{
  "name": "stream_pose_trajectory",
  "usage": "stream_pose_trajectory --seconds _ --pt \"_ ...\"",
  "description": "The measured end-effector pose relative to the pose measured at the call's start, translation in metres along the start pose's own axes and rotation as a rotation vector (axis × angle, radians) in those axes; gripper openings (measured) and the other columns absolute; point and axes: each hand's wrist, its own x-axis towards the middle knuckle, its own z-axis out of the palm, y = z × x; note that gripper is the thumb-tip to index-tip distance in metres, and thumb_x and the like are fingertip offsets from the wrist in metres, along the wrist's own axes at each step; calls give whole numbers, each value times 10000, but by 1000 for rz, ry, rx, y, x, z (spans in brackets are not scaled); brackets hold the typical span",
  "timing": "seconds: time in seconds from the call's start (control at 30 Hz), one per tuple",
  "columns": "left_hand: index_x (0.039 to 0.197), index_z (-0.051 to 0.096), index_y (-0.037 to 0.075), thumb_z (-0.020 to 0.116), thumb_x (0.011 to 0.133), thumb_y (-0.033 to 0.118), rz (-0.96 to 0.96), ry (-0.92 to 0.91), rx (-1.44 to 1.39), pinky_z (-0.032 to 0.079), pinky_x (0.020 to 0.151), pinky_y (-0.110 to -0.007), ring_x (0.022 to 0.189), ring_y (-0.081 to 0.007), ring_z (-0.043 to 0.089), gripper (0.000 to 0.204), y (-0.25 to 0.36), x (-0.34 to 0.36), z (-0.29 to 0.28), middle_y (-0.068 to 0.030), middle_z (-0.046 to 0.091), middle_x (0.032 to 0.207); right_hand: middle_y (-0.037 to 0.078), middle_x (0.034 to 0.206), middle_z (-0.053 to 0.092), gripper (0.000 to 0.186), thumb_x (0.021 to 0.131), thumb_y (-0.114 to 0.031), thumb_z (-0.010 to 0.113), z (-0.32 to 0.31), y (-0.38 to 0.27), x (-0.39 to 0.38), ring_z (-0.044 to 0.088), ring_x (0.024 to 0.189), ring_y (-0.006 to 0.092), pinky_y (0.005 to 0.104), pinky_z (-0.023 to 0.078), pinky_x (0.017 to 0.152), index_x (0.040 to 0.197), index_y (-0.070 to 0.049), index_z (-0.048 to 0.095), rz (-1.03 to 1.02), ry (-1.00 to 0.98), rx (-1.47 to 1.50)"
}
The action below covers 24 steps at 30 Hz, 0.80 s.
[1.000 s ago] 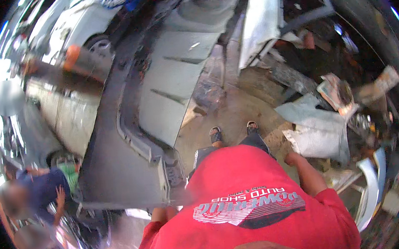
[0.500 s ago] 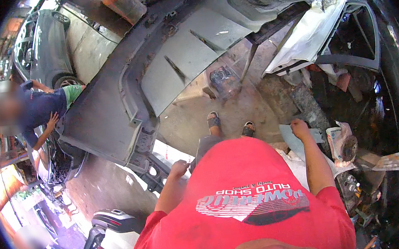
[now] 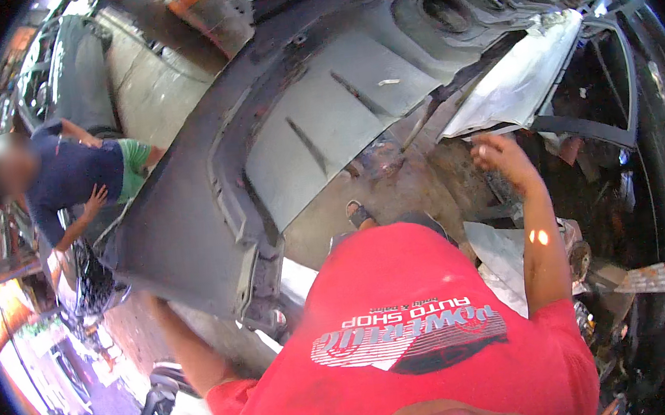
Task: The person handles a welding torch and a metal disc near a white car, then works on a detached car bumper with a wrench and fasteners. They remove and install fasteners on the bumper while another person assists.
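Observation:
A big dark grey bumper cover (image 3: 181,236), its ribbed inner side showing, stretches across the view in front of me. My left arm reaches out to the left, and my left hand (image 3: 153,302) meets the cover's lower left edge. That hand's fingers are hidden at the edge, so its grip does not show. On the right, my right hand (image 3: 502,159) is raised with loosely bent fingers apart and nothing seen in them. It appears just below the near edge of a white-and-silver panel (image 3: 514,73); whether they touch I cannot tell.
Across the cover, at the left, stands a person in a dark shirt (image 3: 80,170) with a hand at the hip. A dark car (image 3: 79,71) is behind. A door frame (image 3: 626,79) stands at the right. Sheet scraps (image 3: 495,252) and loose parts lie beside my right arm.
My left hand has moved out to the left, to the bumper cover's edge. My right hand has risen forward toward the white-and-silver panel, and its fingers have loosened. My view has shifted slightly.

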Motion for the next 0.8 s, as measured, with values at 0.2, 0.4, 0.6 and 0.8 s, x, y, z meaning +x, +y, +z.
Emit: stream_pose_trajectory --seconds 0.2,0.4,0.6,0.8 --pt "1409 602 111 643 1033 314 254 -55 12 494 989 -353 1207 -188 618 429 273 40 8 -39 620 1341 91 1096 716 342 1018 -160 597 -37 -106 21 656 932 138 288 531 853 1317 -2 648 -268 174 -16" --pt "1427 576 38 685 982 174 234 -377 417 470 1027 -332 1184 -182 609 478 430 14 116 -52 632 1318 67 1046 723 350 1003 -189 618 -72 -170 105 654 928 126 290 532 850 1297 -3 659 -399 111 -190" --pt "1360 608 -13 710 912 89 163 -519 769 499 992 -345 1090 -192 638 471 473 5 224 -120 683 1227 162 1123 705 432 1000 -256 644 -78 -209 257 690 1006 272 386 561 946 1324 27 601 -298 -83 272" --pt "1325 635 -7 751 883 218 454 -585 1169 379 1159 -515 1359 -435 517 509 493 -14 308 -257 665 1296 275 1360 576 527 1038 -291 560 -45 -235 398 595 1224 444 529 519 1047 1430 46 455 -134 -159 1110"
